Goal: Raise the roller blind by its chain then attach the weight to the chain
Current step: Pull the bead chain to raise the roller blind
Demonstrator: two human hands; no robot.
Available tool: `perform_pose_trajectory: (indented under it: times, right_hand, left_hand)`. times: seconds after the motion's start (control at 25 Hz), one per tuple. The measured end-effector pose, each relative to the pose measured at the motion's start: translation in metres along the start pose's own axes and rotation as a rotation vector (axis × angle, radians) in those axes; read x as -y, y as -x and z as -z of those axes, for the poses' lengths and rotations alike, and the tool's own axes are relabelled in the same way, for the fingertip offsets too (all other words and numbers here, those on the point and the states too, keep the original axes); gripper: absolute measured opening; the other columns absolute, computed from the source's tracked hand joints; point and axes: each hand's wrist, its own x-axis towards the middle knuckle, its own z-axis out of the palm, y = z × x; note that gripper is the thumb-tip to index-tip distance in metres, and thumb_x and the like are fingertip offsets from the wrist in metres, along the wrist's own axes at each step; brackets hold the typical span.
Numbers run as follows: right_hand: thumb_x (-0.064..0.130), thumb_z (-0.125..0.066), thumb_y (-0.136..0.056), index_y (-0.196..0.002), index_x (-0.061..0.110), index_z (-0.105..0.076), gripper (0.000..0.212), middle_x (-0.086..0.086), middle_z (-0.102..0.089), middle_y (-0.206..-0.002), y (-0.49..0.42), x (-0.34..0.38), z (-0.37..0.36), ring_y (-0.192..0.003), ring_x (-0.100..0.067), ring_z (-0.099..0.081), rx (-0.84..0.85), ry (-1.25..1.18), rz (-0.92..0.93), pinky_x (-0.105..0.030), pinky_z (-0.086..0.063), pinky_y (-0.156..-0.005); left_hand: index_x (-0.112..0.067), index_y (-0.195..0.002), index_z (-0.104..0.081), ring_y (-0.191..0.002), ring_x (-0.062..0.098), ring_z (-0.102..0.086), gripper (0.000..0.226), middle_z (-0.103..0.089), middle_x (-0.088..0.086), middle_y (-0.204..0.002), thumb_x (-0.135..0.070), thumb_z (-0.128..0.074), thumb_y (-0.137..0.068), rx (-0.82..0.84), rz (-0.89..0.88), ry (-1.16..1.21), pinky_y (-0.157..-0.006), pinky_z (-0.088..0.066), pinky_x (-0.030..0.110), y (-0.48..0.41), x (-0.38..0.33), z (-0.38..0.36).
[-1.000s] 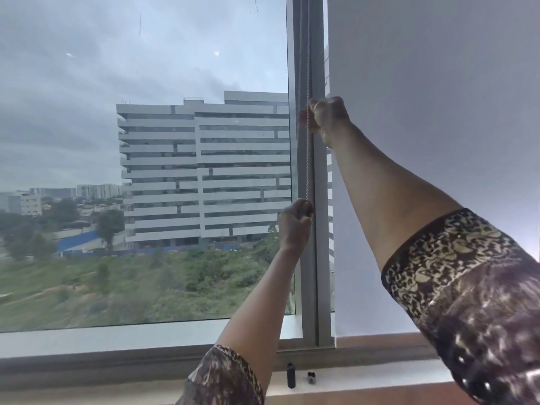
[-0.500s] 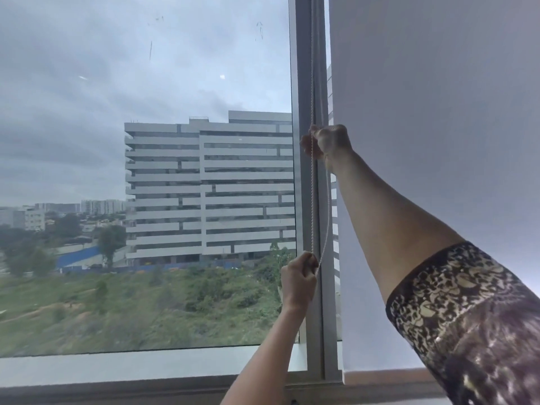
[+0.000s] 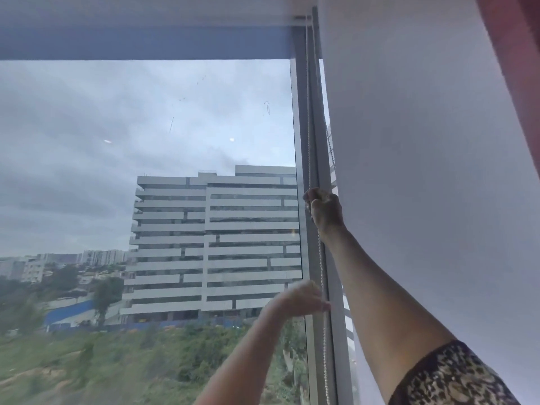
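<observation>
Right hand (image 3: 325,210) fingers clenched round chain (image 3: 308,127); left hand (image 3: 301,299) fingers released beside it.

A striped white building (image 3: 216,244) stands beyond the glass (image 3: 146,171), under grey cloud. Green scrub (image 3: 117,361) spreads below it, a blue wall (image 3: 68,312) at left. A grey mullion (image 3: 301,112) borders the pane; a red curtain (image 3: 514,54) hangs far right.
</observation>
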Motion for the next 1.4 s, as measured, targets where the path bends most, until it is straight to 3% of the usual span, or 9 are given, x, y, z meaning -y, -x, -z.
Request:
perform_pose_trajectory:
  times: [0.16, 0.32, 0.52, 0.6, 0.68, 0.8, 1.04, 1.24, 1.4]
  right_hand:
    - [-0.001, -0.043, -0.082, -0.061, 0.020, -0.055, 0.032, 0.007, -0.046, -0.054, 0.019, -0.026, 0.001, -0.048, -0.010, -0.037, -0.016, 0.055, -0.005, -0.024, -0.031, -0.049]
    - [-0.006, -0.044, -0.080, -0.074, 0.002, -0.063, 0.021, 0.004, -0.044, -0.053, 0.036, -0.053, -0.009, -0.047, -0.008, -0.032, 0.002, -0.020, -0.024, -0.024, -0.025, -0.047]
    - [-0.003, -0.046, -0.081, -0.050, 0.032, -0.060, 0.049, 0.014, -0.041, -0.035, 0.043, -0.051, -0.012, -0.040, -0.005, -0.030, 0.001, -0.039, -0.061, -0.021, -0.025, -0.043]
    - [0.005, -0.050, -0.087, -0.065, 0.035, -0.071, 0.043, 0.015, -0.045, -0.036, 0.051, -0.057, -0.008, -0.040, -0.002, -0.034, -0.009, -0.020, -0.064, -0.021, -0.028, -0.046]
    - [0.024, -0.050, -0.096, -0.084, 0.027, -0.076, 0.029, 0.016, -0.046, -0.036, 0.057, -0.056, -0.003, -0.041, 0.001, -0.037, 0.011, -0.005, -0.071, -0.017, -0.031, -0.046]
    - [0.041, -0.045, -0.099, -0.074, 0.021, -0.069, 0.040, 0.014, -0.046, -0.037, 0.064, -0.047, 0.002, -0.045, -0.007, -0.041, 0.060, -0.007, -0.073, -0.020, -0.034, -0.047]
    - [0.023, -0.048, -0.101, -0.098, -0.007, -0.068, 0.036, -0.005, -0.056, -0.060, 0.108, -0.084, 0.013, -0.050, -0.010, -0.052, 0.203, -0.081, -0.150, -0.024, -0.047, -0.054]
    - [0.016, -0.049, -0.100, -0.107, 0.004, -0.069, 0.025, -0.020, -0.064, -0.090, 0.160, -0.139, 0.010, -0.080, -0.027, -0.059, 0.250, -0.121, -0.311, -0.049, -0.055, -0.079]
    - [0.004, -0.052, -0.097, -0.110, -0.002, -0.067, 0.021, -0.031, -0.066, -0.096, 0.190, -0.177, 0.009, -0.083, -0.027, -0.059, 0.246, -0.062, -0.389, -0.039, -0.053, -0.072]
  left_hand:
    - [0.003, -0.120, -0.062, -0.088, 0.022, -0.059, 0.032, -0.068, 0.026, -0.110, 0.002, -0.058, -0.089, -0.197, -0.036, 0.209, -0.067, -0.045, 0.022, -0.003, -0.039, 0.096]
    - [-0.006, -0.097, -0.066, -0.088, 0.023, -0.056, 0.011, -0.067, 0.022, -0.104, -0.008, -0.055, -0.095, -0.459, -0.088, 0.452, -0.070, -0.047, 0.030, -0.012, -0.067, 0.123]
    - [-0.013, -0.076, -0.069, -0.075, 0.021, -0.069, 0.021, -0.076, 0.017, -0.097, -0.016, -0.059, -0.095, -0.653, -0.044, 0.702, -0.061, -0.051, 0.026, -0.033, -0.071, 0.101]
    - [-0.008, -0.089, -0.072, -0.073, 0.021, -0.072, 0.012, -0.076, 0.014, -0.090, -0.012, -0.061, -0.093, -0.672, -0.022, 0.813, -0.059, -0.057, 0.028, -0.033, -0.065, 0.088]
    - [-0.010, -0.092, -0.074, -0.086, 0.028, -0.073, 0.012, -0.076, 0.014, -0.090, -0.006, -0.063, -0.090, -0.676, -0.018, 0.860, -0.076, -0.061, 0.038, -0.032, -0.058, 0.075]
    - [-0.016, -0.092, -0.075, -0.091, 0.028, -0.071, 0.012, -0.076, 0.011, -0.095, -0.009, -0.065, -0.089, -0.710, -0.037, 0.845, -0.078, -0.059, 0.036, -0.028, -0.053, 0.063]
    - [-0.011, -0.106, -0.073, -0.069, 0.024, -0.070, 0.018, -0.076, 0.010, -0.095, -0.017, -0.065, -0.092, -0.650, 0.044, 0.807, -0.059, -0.059, 0.037, -0.009, -0.017, 0.017]
    - [-0.004, -0.108, -0.072, -0.090, 0.029, -0.071, 0.021, -0.075, 0.015, -0.105, -0.014, -0.064, -0.092, -0.593, 0.128, 0.862, -0.076, -0.058, 0.035, 0.009, 0.034, -0.053]
    - [-0.002, -0.102, -0.073, -0.090, 0.028, -0.072, 0.016, -0.075, 0.014, -0.099, -0.011, -0.068, -0.089, -0.572, 0.169, 0.907, -0.087, -0.059, 0.042, 0.018, 0.068, -0.097]
